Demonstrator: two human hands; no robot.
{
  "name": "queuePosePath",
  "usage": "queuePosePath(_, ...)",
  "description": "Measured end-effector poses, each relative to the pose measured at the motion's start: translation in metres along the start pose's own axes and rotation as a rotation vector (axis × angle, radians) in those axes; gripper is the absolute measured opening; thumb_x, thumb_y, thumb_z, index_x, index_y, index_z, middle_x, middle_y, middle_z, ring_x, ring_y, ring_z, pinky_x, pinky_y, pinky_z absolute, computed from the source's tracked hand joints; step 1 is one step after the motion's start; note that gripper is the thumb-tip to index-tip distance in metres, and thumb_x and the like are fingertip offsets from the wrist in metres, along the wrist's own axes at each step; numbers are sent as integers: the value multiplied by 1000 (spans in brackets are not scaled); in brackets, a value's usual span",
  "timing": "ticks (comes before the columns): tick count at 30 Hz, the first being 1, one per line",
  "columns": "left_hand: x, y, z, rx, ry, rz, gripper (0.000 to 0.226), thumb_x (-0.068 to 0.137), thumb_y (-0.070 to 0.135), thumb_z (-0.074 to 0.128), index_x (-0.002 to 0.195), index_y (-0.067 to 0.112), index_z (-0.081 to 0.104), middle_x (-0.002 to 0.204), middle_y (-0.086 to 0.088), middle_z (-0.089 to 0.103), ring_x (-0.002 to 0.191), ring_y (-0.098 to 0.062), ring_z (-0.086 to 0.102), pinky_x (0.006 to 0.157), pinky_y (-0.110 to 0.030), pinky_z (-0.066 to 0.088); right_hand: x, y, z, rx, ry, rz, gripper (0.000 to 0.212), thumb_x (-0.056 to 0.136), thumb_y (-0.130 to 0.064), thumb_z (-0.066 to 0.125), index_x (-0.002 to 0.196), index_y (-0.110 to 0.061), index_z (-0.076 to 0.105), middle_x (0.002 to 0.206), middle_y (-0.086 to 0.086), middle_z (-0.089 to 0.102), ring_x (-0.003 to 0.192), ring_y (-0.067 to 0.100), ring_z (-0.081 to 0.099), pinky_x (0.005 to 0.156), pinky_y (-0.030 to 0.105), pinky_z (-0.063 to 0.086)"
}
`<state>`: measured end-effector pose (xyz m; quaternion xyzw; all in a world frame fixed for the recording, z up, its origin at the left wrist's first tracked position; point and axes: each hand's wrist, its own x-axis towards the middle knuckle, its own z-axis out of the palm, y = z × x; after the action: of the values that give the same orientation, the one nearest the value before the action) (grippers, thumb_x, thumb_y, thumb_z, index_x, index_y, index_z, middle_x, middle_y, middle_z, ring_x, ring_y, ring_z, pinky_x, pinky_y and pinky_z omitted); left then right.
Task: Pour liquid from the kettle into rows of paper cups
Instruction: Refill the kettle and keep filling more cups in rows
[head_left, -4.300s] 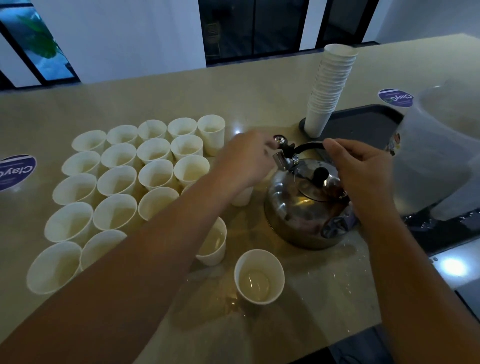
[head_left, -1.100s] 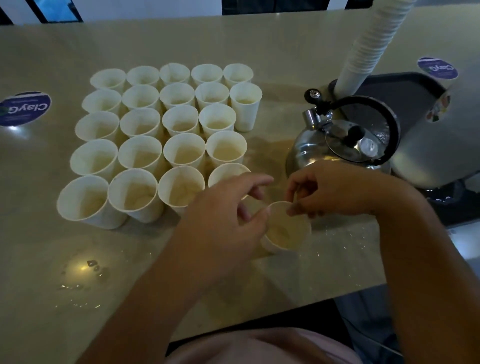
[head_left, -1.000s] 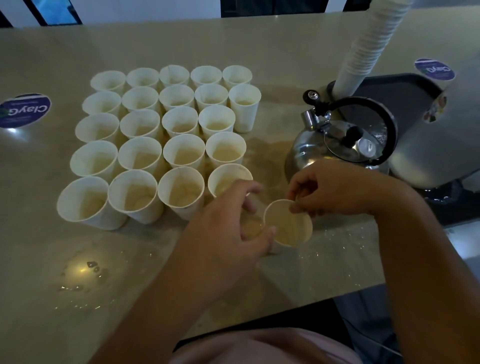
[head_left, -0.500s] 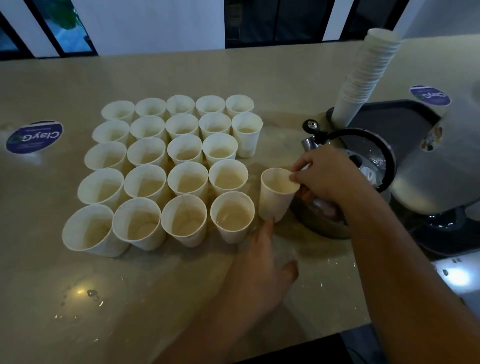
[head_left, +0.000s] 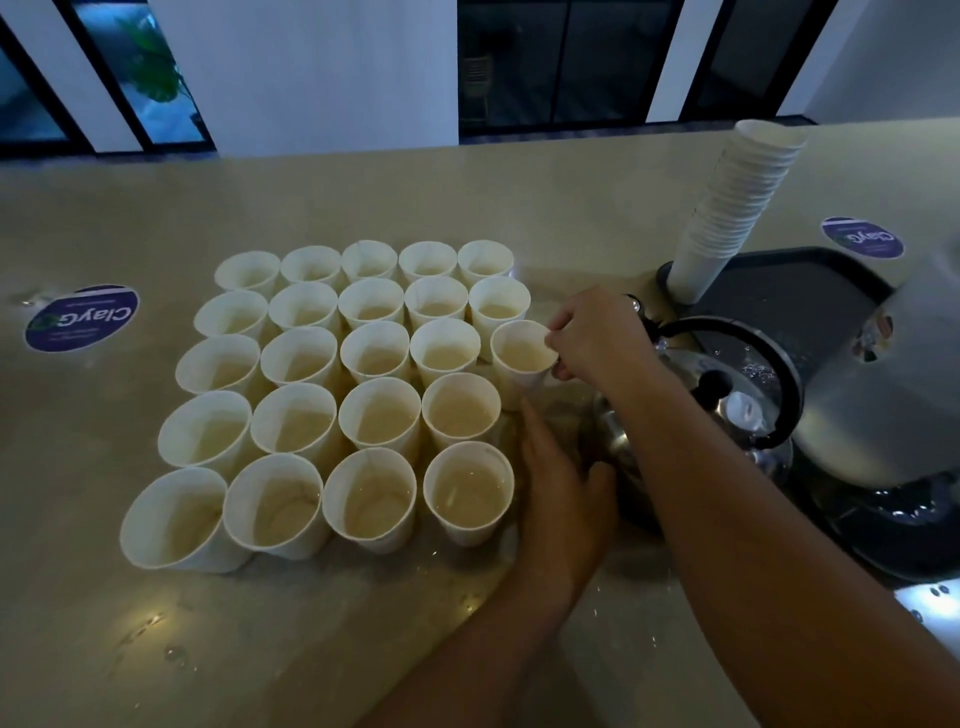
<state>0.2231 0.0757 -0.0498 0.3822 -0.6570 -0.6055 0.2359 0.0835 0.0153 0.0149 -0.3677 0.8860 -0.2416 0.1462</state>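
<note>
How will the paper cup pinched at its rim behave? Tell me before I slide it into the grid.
The paper cup, pinched by the right hand, probably has thin walls that buckle if squeezed. It looks tall and narrow-based, so a high push may tip it. Liquid seems inside, so it could slosh.

A paper cup (head_left: 521, 358) was pinched at its rim by the right hand (head_left: 597, 332) beside the cup rows (head_left: 332, 395); the left hand (head_left: 556, 483) was laid flat by the kettle (head_left: 737, 415).

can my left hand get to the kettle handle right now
Probably not directly: the left hand is free, but the right forearm crosses between it and the kettle handle, while the right hand pinches a cup.
</note>
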Motion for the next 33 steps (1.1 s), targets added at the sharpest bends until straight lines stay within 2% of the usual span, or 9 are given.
queuePosePath(3, 9, 3, 2, -10, 65, -25, 106, 83, 8, 60, 152, 50, -8, 162, 8, 23, 147, -15, 28, 118, -47, 34, 9, -3, 2, 28, -5, 5, 10, 82, 0, 72, 89, -8, 76, 70, 10, 75, 64, 22, 74, 74, 43, 63)
queuePosePath(7, 19, -3, 10, -76, 114, -51, 110, 71, 20, 61, 135, 74, -11, 157, 8, 33, 135, -26, 48, 107, -53, 45, 14, -4, 5, 54, -50, -5, 11, 81, 1, 74, 88, -8, 75, 70, 10, 75, 64, 24, 74, 73, 44, 63)
queuePosePath(11, 19, -9, 15, -114, 104, -32, 111, 71, 20, 62, 139, 73, -7, 149, 7, 41, 117, -35, 61, 94, -56, 53, 12, -4, 5, 108, -59, 1, 7, 86, -3, 74, 92, -8, 75, 72, 9, 75, 61, 20, 74, 72, 42, 64)
queuePosePath(14, 18, -5, 12, -96, 106, -40, 110, 71, 18, 62, 136, 75, -7, 150, 9, 37, 122, -29, 58, 98, -53, 52, 6, -7, 0, 120, -71, 2, 8, 89, -11, 74, 97, -8, 74, 75, 8, 75, 62, 18, 75, 75, 41, 64)
queuePosePath(20, 9, 8, 7, -39, -15, -38, 92, 85, 10, 65, 153, 43, 13, 151, 24, 28, 142, -8, 33, 117, -36, 36, -20, -9, -28, 103, 60, -43, 23, 89, -32, 74, 108, -19, 72, 94, 2, 73, 83, 19, 70, 83, 40, 59)
queuePosePath(23, 3, 25, 1, 19, -24, 18, 75, 82, 12, 64, 119, 69, 32, 117, 45, 35, 116, -12, 58, 101, -40, 52, -47, 0, -52, 188, 254, -104, 12, 91, -30, 71, 101, -26, 75, 86, -9, 72, 72, 4, 65, 71, 21, 55)
queuePosePath(26, 1, 39, 1, 82, 11, 119, 47, 85, 31, 64, 113, 62, 43, 118, 26, 53, 106, -14, 61, 91, -44, 55, -71, 17, -70, 243, 435, -108, 8, 91, -28, 70, 95, -32, 76, 82, -21, 69, 78, -9, 64, 67, 1, 43)
queuePosePath(29, 3, 59, 1, 146, -7, 238, 39, 93, 35, 62, 130, 37, 48, 126, 14, 57, 110, -9, 59, 91, -39, 55, -81, 40, -74, 223, 588, -69, 11, 91, -29, 70, 100, -29, 77, 88, -17, 70, 80, 1, 64, 82, 14, 47)
queuePosePath(33, 19, 87, 2, 301, -51, 302, 49, 96, 21, 59, 142, 29, 45, 135, 8, 48, 119, -9, 51, 93, -23, 46, -80, 68, -63, 177, 591, 16, 21, 95, -36, 65, 112, -27, 73, 108, -8, 68, 94, 5, 58, 82, 22, 42)
